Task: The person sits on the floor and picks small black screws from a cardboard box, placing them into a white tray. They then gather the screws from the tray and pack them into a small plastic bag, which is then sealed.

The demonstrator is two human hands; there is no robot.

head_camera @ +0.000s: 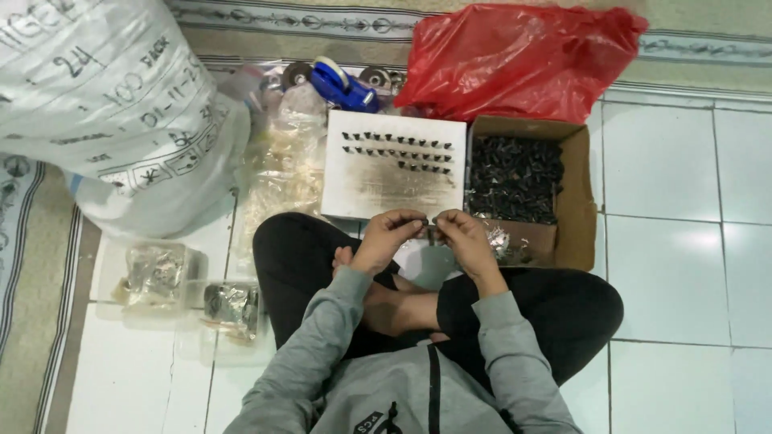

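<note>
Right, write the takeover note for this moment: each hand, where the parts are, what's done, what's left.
Left hand and right hand: both pinch one small dark part between the fingertips, above the lap.
White board: three rows of small dark pieces stand along its top; the lower part is bare.
Cardboard box, right of the board: still heaped with loose dark parts.

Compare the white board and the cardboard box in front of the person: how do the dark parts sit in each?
On the white board the small dark parts stand in neat rows near its far edge; in the cardboard box the dark parts lie in a loose heap. The board is flat, white and smudged; the box is brown with raised walls. The board is mostly bare; the box is largely filled. Both sit side by side on the floor, holding small dark pieces.
</note>
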